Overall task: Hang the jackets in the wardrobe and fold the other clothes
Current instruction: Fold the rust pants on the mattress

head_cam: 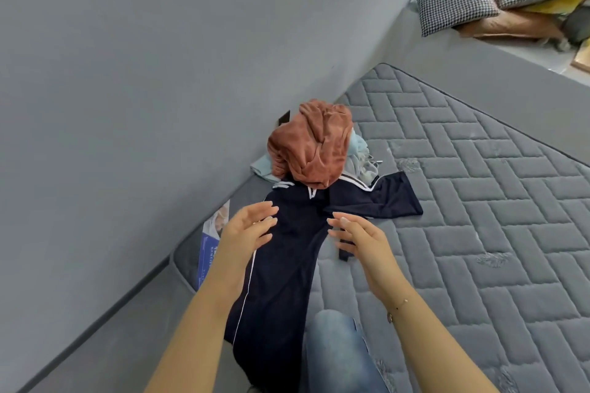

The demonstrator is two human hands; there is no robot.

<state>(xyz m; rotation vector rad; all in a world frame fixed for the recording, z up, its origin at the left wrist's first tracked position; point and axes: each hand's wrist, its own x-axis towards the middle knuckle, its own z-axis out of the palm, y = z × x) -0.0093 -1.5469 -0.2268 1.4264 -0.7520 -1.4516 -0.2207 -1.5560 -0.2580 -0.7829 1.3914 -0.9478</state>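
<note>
So the navy shirt is lying flat on the mattress, both hands open over it, left hand, right hand. Looks thin, floppy and slippery; I'd pinch the shoulders.

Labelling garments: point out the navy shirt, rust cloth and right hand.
navy shirt (pixel 287 265), head view, mid body panel
rust cloth (pixel 314 143), head view, top of the bundle
right hand (pixel 364 241), head view, back of hand
</note>
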